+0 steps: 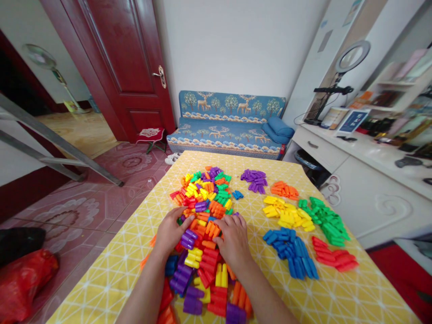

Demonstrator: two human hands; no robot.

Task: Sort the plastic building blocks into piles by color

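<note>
A big mixed heap of small plastic blocks [205, 198] in many colours lies on the yellow patterned table [118, 265]. My left hand [170, 231] rests on the heap's near left side, fingers curled down among the pieces. My right hand [234, 240] lies on the heap's right side, its fingers bent into the blocks beside orange pieces. What either hand grips, if anything, is hidden under the fingers. To the right lie sorted piles: purple [254, 180], orange [285, 190], yellow [286, 213], green [327, 220], blue [293, 252] and red [334, 257].
Two loose blue blocks [237, 195] lie between the heap and the sorted piles. Beyond the table are a blue patterned sofa [229, 126], a red door [124, 67], a white desk [364, 180] with a ring light [351, 56], and a red bag [23, 279] on the floor.
</note>
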